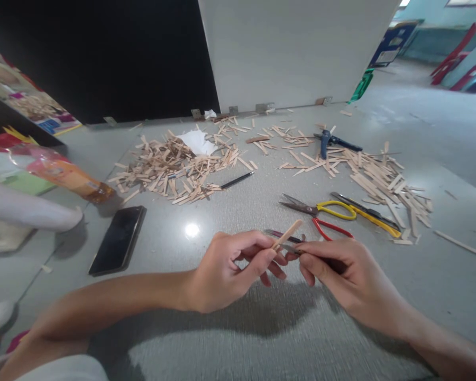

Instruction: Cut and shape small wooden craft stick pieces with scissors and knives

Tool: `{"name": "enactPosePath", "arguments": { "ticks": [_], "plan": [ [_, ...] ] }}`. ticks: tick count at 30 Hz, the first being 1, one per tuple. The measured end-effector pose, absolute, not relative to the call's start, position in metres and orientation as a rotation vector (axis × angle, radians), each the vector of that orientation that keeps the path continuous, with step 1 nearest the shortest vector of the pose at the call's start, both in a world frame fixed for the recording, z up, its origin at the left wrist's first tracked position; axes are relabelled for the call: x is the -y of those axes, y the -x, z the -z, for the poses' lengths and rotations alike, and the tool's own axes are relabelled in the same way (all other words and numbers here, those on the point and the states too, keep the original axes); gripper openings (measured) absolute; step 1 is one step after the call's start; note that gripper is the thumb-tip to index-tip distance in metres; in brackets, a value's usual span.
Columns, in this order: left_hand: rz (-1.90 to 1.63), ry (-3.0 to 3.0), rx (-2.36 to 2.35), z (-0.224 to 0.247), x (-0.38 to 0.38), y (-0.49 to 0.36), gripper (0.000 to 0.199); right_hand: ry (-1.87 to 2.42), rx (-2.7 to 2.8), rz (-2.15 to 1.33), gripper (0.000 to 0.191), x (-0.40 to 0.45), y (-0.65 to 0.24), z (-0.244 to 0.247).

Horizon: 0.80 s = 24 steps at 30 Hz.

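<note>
My left hand (238, 267) pinches a flat wooden craft stick (287, 234) between thumb and fingers, its far end slanting up to the right. Closed around a small metal blade (290, 248), my right hand (341, 275) holds it against or very near the stick's lower end; the handle is hidden in the palm. Just beyond the fingers, a slim dark tool (283, 235) is partly covered by the stick. Scissors (321, 210) with a yellow and a red handle lie past my right hand, beside a yellow-and-black utility knife (371, 216).
Cut stick pieces (174, 164) heap at the back left, with white paper (198, 142) among them. More sticks (384, 180) lie at right, near blue-handled cutters (333, 142). A black pen (238, 180), a phone (118, 239) and an orange drink bottle (71, 177) are on the table.
</note>
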<state>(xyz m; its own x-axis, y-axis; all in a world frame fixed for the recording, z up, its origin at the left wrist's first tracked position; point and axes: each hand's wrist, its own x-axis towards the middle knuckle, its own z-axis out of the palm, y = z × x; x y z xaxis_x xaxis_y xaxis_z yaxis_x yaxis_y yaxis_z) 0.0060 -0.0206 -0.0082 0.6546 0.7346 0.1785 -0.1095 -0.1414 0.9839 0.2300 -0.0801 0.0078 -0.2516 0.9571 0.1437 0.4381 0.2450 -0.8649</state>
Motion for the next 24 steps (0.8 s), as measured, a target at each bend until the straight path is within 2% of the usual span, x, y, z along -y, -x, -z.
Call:
{"name": "enactPosePath", "arguments": {
  "ticks": [8,14,24],
  "plan": [
    [-0.772,-1.34,-0.48,0.019,0.025,-0.01,0.03,1.246,1.821,-0.668,0.038,0.082,-0.219,0.003],
    [-0.655,-1.197,-0.477,0.012,0.018,-0.009,0.038,1.253,1.924,-0.708,0.04,0.079,-0.228,0.001],
    [-0.515,-1.045,-0.388,0.008,0.01,-0.009,0.036,1.132,2.029,-0.468,0.031,0.073,-0.237,-0.001]
  ]
}}
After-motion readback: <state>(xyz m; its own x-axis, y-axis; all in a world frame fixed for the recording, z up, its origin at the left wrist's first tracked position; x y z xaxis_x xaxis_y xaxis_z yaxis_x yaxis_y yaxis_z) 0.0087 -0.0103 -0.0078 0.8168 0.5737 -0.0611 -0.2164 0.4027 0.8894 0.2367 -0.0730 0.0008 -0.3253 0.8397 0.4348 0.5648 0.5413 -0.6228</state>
